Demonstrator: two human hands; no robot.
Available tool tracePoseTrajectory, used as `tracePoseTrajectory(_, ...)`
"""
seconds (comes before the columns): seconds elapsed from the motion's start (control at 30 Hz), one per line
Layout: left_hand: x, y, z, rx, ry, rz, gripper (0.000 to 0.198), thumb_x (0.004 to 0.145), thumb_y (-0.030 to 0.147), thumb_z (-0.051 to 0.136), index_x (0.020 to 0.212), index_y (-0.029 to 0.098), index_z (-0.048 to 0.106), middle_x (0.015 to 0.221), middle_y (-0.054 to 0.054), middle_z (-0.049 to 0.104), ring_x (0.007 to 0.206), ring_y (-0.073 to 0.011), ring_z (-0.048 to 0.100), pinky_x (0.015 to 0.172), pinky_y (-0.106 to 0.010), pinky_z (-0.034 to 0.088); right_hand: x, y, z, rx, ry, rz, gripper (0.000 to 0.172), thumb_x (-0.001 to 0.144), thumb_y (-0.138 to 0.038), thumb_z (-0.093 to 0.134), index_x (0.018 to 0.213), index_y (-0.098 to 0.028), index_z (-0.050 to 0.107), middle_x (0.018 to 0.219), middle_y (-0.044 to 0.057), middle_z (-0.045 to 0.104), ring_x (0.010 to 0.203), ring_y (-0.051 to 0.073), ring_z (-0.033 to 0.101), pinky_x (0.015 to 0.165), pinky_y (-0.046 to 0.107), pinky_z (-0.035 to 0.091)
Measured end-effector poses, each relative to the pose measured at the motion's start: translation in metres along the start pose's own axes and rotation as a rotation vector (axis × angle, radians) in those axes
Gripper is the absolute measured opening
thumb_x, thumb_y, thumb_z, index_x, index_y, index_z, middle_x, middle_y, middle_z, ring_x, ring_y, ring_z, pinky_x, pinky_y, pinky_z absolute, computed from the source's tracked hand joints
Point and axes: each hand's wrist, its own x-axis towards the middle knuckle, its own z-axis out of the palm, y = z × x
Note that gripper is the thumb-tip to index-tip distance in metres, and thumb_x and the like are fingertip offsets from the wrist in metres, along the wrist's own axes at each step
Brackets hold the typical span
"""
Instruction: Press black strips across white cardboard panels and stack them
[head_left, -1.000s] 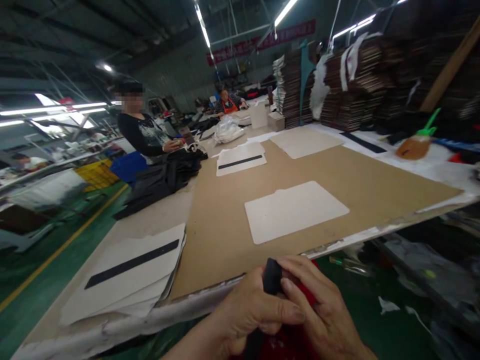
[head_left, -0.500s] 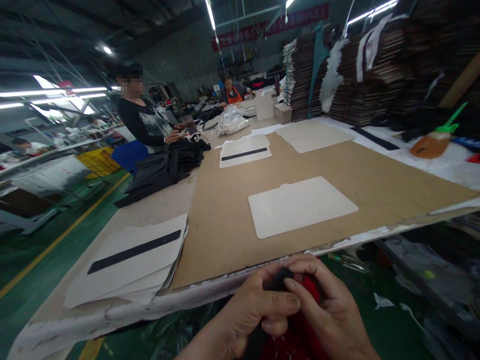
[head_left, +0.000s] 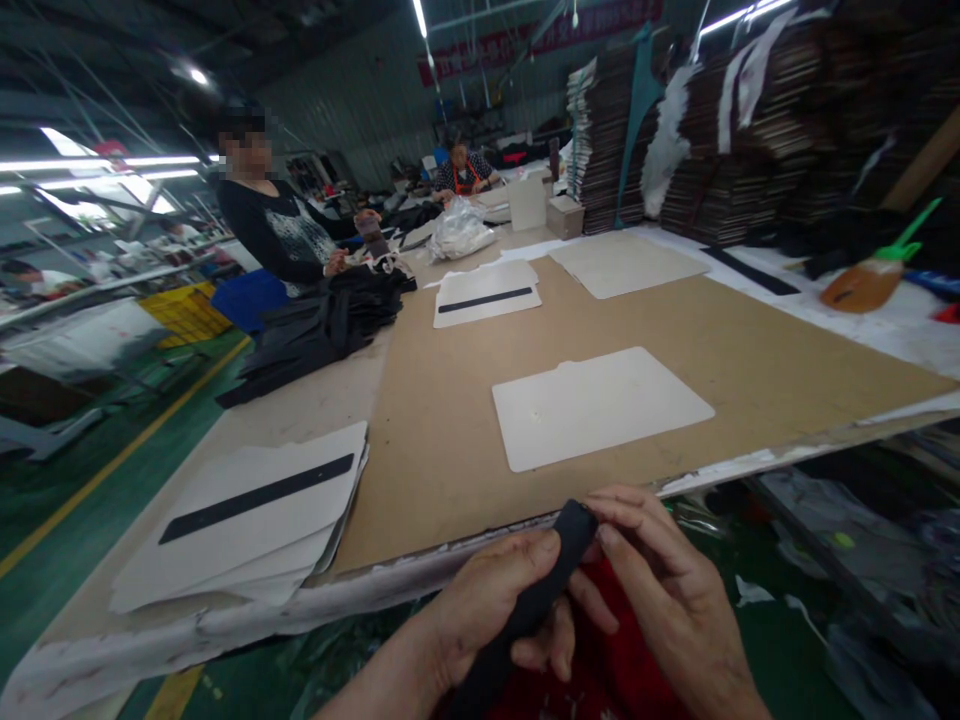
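My left hand [head_left: 502, 600] is wrapped round a black strip [head_left: 536, 595], thumb on top and fingers beneath, near the table's front edge. At the strip's upper end, my right hand [head_left: 667, 590] pinches its tip between thumb and fingers. Beyond them a pale board [head_left: 600, 405] with rounded corners lies flat on the brown tabletop [head_left: 442, 440]. To the left, several pale boards [head_left: 300, 510] are stacked unevenly, with a black strip [head_left: 255, 498] across the top one. Farther back, another pale board [head_left: 487, 280] bears a black strip [head_left: 484, 299].
A person [head_left: 277, 220] stands at the left behind a pile of black strips [head_left: 322, 335]; another person [head_left: 465, 175] sits at the far end. A clear plastic bag [head_left: 459, 230], an orange bottle [head_left: 862, 285] with a green nozzle and tall stacks [head_left: 720, 180] line the back and right.
My left hand has shifted slightly left and down, and more of the black strip shows. My right fingers are now at its upper tip. The view has shifted slightly.
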Motion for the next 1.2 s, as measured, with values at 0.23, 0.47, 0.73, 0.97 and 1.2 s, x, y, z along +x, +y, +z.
tracePoseTrajectory(0.23, 0.002, 0.003, 0.012, 0.249, 0.145, 0.07, 0.056, 0.092, 0.061, 0.047, 0.084, 0.009, 0.066, 0.048, -0.001, 0.057, 0.032, -0.0043, 0.035, 0.034, -0.017, 0.02, -0.004, 0.001, 0.007, -0.205, 0.034, -0.122, 0.015, 0.09, -0.026, 0.058, 0.101, -0.026, 0.068, 0.112, 0.006, 0.06, 0.103, 0.015, 0.061, 0.086, 0.023, 0.052)
tracePoseTrajectory(0.47, 0.004, 0.0, 0.005, 0.23, 0.185, 0.09, 0.049, 0.087, 0.059, 0.06, 0.102, 0.012, 0.06, 0.07, -0.002, 0.065, 0.038, -0.0035, 0.048, 0.032, -0.014, 0.023, 0.001, -0.005, -0.002, -0.26, 0.001, -0.244, 0.011, 0.087, -0.021, 0.063, 0.077, -0.025, 0.062, 0.094, 0.004, 0.062, 0.094, 0.016, 0.061, 0.081, 0.026, 0.052)
tracePoseTrajectory(0.73, -0.001, 0.009, 0.002, 0.322, 0.194, 0.01, 0.064, 0.078, 0.06, 0.07, 0.119, 0.014, 0.053, 0.064, -0.003, 0.067, 0.045, -0.0083, 0.056, 0.04, -0.014, 0.037, 0.01, -0.008, -0.012, -0.196, -0.282, -0.237, 0.016, 0.092, -0.017, 0.051, 0.078, -0.024, 0.05, 0.079, -0.001, 0.064, 0.073, 0.012, 0.062, 0.065, 0.02, 0.052)
tracePoseTrajectory(0.97, -0.02, 0.052, 0.005, 0.544, 0.33, -0.093, 0.051, 0.077, 0.046, 0.071, 0.116, 0.019, 0.052, 0.109, -0.011, 0.071, 0.068, -0.0146, 0.069, 0.049, -0.018, 0.041, 0.059, -0.012, -0.066, -0.337, -0.094, -0.051, 0.014, 0.089, -0.039, 0.058, 0.089, -0.026, 0.061, 0.075, -0.001, 0.063, 0.068, 0.014, 0.06, 0.062, 0.023, 0.05)
tracePoseTrajectory(1.2, -0.019, 0.089, -0.016, 0.855, 0.496, -0.113, 0.044, 0.085, 0.053, 0.058, 0.11, 0.018, 0.058, 0.078, -0.004, 0.073, 0.072, -0.02, 0.067, 0.051, -0.021, 0.042, 0.128, 0.007, -0.112, -0.311, -0.071, 0.104, 0.032, 0.079, -0.05, 0.066, 0.094, -0.022, 0.068, 0.065, -0.002, 0.053, 0.059, 0.014, 0.051, 0.052, 0.026, 0.045)
